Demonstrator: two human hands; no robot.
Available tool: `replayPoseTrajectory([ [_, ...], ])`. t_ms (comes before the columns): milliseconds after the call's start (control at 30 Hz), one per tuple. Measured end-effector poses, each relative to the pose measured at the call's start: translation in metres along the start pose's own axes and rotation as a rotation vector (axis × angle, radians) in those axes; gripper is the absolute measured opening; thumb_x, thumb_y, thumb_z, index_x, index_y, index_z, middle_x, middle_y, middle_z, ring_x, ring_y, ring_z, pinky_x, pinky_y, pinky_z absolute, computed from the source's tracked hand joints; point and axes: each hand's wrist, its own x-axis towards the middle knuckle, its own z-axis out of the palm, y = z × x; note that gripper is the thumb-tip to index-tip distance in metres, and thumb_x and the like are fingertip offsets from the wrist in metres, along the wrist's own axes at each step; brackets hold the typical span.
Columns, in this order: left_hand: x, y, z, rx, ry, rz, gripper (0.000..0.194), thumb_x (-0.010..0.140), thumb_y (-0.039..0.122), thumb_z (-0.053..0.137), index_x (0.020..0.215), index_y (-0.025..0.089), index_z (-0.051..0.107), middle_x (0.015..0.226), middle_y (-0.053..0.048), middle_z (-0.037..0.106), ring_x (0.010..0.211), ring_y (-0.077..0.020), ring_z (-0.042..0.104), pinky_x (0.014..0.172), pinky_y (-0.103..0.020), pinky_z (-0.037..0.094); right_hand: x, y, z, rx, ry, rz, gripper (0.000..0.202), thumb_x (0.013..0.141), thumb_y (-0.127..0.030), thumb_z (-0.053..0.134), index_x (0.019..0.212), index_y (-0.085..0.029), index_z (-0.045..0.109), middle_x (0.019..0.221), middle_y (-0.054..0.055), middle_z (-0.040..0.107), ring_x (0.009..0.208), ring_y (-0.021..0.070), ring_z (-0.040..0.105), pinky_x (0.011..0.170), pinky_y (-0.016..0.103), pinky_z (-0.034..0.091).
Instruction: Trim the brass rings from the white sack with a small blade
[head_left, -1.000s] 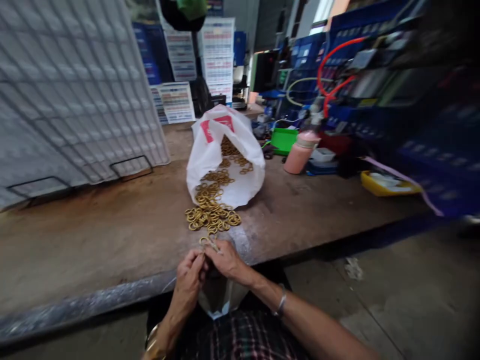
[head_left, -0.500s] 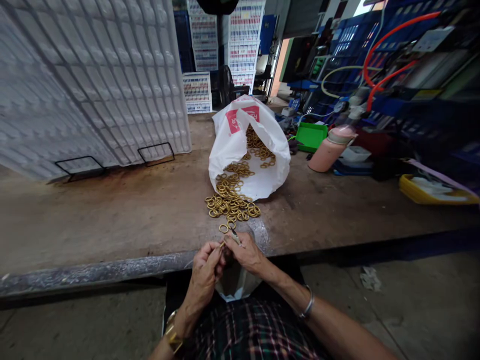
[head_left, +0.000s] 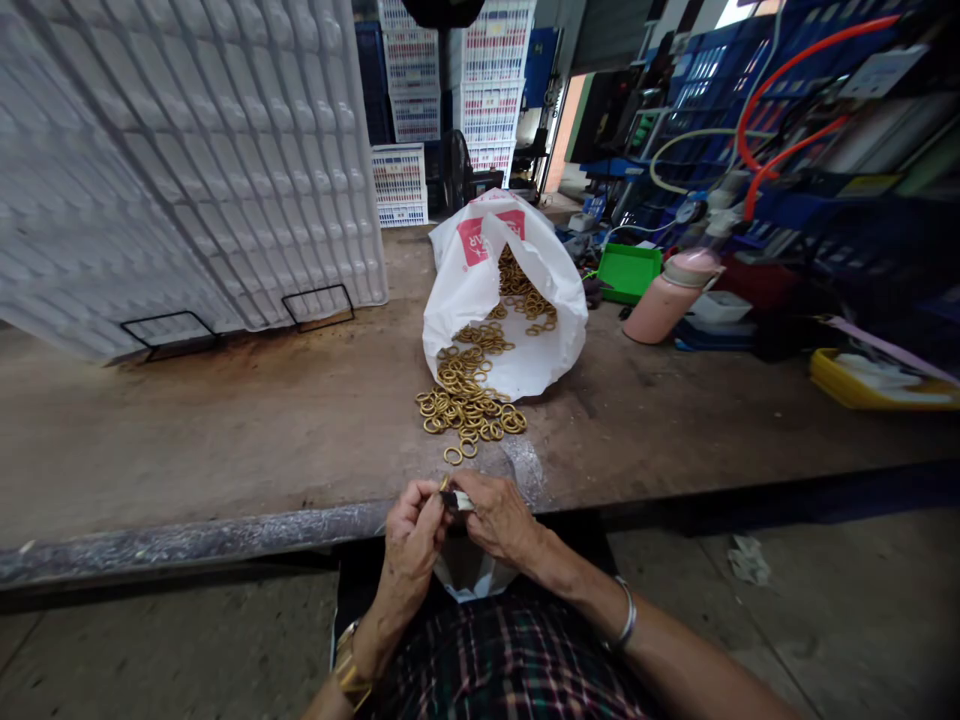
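Note:
My left hand [head_left: 411, 530] is closed on a brass-coloured ring [head_left: 444, 483], held upright near the table's front edge. Close against it, my right hand [head_left: 501, 515] grips a small tool [head_left: 461, 501] with a dark tip and a pale handle, the tip touching or nearly touching the ring. Beyond my hands, a pile of brass-coloured rings [head_left: 469, 408] spills from a white plastic bag [head_left: 551, 345] with red print, which lies open towards me. Below my hands a pale bag [head_left: 480, 580] is partly hidden by them.
Ribbed white trays [head_left: 262, 150] stand at the left in black wire holders [head_left: 319, 305]. To the right are a green tray [head_left: 628, 272], a pink bottle [head_left: 664, 305] and a yellow tray [head_left: 847, 385]. White crates [head_left: 487, 110] are stacked behind the wooden table [head_left: 300, 430].
The tool in my right hand has swung from pointing up and away to pointing left at the ring. The view has shifted slightly.

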Motion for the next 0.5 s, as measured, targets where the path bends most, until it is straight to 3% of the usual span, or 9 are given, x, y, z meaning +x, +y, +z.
replayPoseTrajectory([
  [233, -0.0001, -0.0020, 0.0009, 0.071, 0.018, 0.058, 0.039, 0.071, 0.055, 0.059, 0.069, 0.017, 0.047, 0.056, 0.004, 0.044, 0.043, -0.0052, 0.031, 0.040, -0.017, 0.024, 0.0032, 0.0023, -0.0002, -0.057, 0.023, 0.029, 0.023, 0.068, -0.007, 0.042, 0.085, -0.017, 0.053, 0.078, 0.004, 0.062, 0.071, 0.0145, 0.056, 0.062, 0.022, 0.034],
  [500, 0.0040, -0.0089, -0.0042, 0.149, 0.013, 0.146, 0.036, 0.075, 0.052, 0.056, 0.068, 0.018, 0.049, 0.056, 0.004, 0.043, 0.045, -0.0066, 0.032, 0.042, -0.018, 0.027, 0.0038, 0.0004, -0.0014, -0.103, -0.052, 0.063, 0.021, 0.070, -0.010, 0.043, 0.087, -0.017, 0.053, 0.076, 0.004, 0.062, 0.069, 0.0152, 0.056, 0.058, 0.023, 0.031],
])
